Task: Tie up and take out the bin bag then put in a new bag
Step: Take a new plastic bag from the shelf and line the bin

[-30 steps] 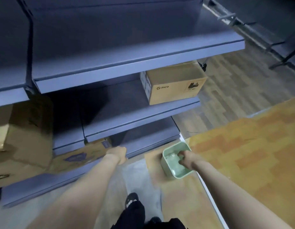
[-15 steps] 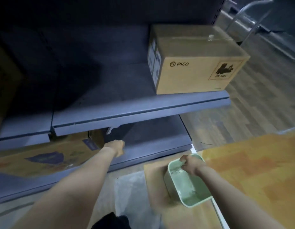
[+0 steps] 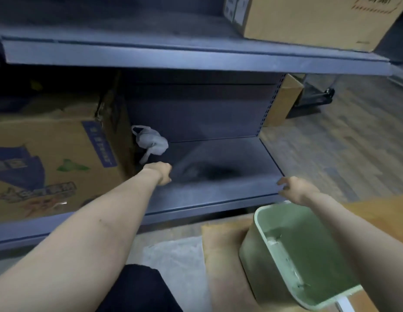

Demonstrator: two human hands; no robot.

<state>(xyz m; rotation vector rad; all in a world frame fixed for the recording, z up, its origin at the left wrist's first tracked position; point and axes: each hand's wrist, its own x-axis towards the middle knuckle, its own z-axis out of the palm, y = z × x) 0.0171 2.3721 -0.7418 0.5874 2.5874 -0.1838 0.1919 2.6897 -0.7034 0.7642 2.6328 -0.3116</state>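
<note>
Head camera looks down at your two bare arms reaching toward a low blue metal shelf point(image 3: 218, 194). Your left hand point(image 3: 161, 173) is over the shelf, fingers curled into a loose fist with nothing visibly in them; whether it touches the shelf surface I cannot tell. Just beyond it, at the back of the shelf against the side of a printed cardboard box point(image 3: 54, 167), lies a small white plastic bag point(image 3: 152, 141), knotted, with a loop handle sticking up. Your hand is near the bag but apart from it.

Your right hand point(image 3: 296, 190) hovers by the shelf's front right corner, fingers spread and slightly bent, holding nothing. Right below it, on the floor, sits the pale green bin point(image 3: 293, 257), tilted, its opening turned toward you. No bag lines it, and a few light smudges show on its inner wall. Your right forearm crosses over its far rim.

Beside the bin, on the floor between your arms, lies a flat translucent plastic sheet point(image 3: 175, 255), blurred. Your dark trouser knee point(image 3: 137, 289) shows at the bottom edge. Above, on the next shelf board point(image 3: 173, 55), stands a plain brown carton point(image 3: 308, 19) at the upper right.
</note>
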